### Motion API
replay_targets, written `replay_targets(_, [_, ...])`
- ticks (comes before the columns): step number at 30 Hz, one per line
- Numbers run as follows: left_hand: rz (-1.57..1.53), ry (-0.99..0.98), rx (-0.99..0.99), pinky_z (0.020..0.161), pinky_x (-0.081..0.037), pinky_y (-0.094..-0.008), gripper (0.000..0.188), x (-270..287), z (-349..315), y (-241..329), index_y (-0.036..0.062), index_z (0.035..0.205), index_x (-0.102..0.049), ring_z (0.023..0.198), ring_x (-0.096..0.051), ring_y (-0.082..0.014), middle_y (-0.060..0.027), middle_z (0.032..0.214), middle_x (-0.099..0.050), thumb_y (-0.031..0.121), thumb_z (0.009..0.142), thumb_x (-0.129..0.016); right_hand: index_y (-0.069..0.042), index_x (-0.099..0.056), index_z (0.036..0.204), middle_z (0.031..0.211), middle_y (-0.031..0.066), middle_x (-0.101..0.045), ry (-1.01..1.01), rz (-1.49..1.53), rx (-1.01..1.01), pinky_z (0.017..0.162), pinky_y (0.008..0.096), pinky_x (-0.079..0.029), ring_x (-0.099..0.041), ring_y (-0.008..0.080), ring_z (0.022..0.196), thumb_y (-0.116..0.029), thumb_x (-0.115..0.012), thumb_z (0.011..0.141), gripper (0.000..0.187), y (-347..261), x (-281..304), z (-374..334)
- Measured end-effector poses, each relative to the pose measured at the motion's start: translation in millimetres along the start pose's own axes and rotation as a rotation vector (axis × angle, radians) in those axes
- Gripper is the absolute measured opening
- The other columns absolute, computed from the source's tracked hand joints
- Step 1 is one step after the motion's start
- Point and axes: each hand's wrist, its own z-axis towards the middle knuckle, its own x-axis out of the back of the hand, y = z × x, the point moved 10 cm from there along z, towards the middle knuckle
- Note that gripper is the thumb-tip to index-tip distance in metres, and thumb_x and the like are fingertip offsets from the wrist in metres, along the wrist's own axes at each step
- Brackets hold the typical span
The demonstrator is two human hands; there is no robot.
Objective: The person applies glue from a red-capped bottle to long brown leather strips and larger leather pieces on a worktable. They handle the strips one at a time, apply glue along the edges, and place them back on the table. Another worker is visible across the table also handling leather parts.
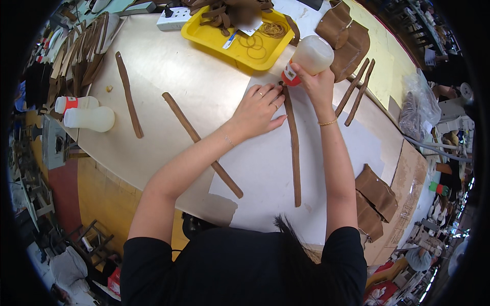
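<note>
My right hand (315,81) is wrapped round a squeeze bottle (315,52) of cloudy pale liquid with a red-and-white lower part. The bottle is tilted, its red end low by the upper end of a long brown strip (293,148). My left hand (259,112) lies palm down beside that end, fingers stretched out and fingertips at the strip. Beneath the strip is a large white sheet (260,176). Whether liquid is coming out of the bottle's tip cannot be seen. Another brown strip (179,115) passes under my left forearm.
A yellow tray (201,43) holds brown pieces and rubber bands. Two more bottles (92,118) lie at the left near a brown strip (128,94) and a stack of brown pieces (84,53). Two strips (360,94), brown panels (375,196) and a plastic bag (418,104) are rightward.
</note>
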Motion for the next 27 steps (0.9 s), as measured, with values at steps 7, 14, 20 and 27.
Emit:
replay_targets(7, [0.002,-0.006,0.003,0.098,-0.038,-0.0390,0.044,-1,0,-1,0.0028,0.109,-0.063,0.117,-0.051,-0.0271,-0.0121,0.120,-0.059,0.030,0.076,-0.070,0.001,-0.065,0.101,0.092,0.0126,-0.071,0.010,-0.022,-0.025,0.073,0.0308,-0.053,-0.069,0.0200,0.083,-0.038,-0.082,0.072,0.052,-3,7,-8])
replay_targets(14, [0.028,0.028,-0.020,0.096,-0.039,-0.0392,0.044,0,0,1,0.0015,0.106,-0.065,0.116,-0.051,-0.0260,-0.0123,0.118,-0.060,0.032,0.075,-0.070,0.001,-0.065,0.102,0.091,0.0123,-0.071,0.022,0.009,-0.003,0.073,0.0304,-0.054,-0.069,0.0195,0.083,-0.039,-0.082,0.072,0.053,-3,13,-22])
replay_targets(20, [0.024,-0.017,0.005,0.099,-0.038,-0.0394,0.044,-3,0,-1,0.0036,0.111,-0.064,0.117,-0.052,-0.0268,-0.0118,0.121,-0.060,0.030,0.077,-0.069,0.001,-0.065,0.102,0.091,0.0120,-0.071,-0.005,-0.046,-0.048,0.072,0.0299,-0.054,-0.069,0.0190,0.082,-0.040,-0.082,0.072,0.054,-2,17,-35])
replay_targets(27, [0.042,-0.016,0.001,0.099,-0.039,-0.0394,0.044,-4,-1,0,0.0032,0.110,-0.065,0.118,-0.052,-0.0265,-0.0113,0.121,-0.061,0.031,0.076,-0.070,0.002,-0.064,0.102,0.090,0.0115,-0.071,0.012,-0.052,-0.037,0.071,0.0296,-0.054,-0.069,0.0182,0.081,-0.039,-0.082,0.072,0.053,-3,26,-55])
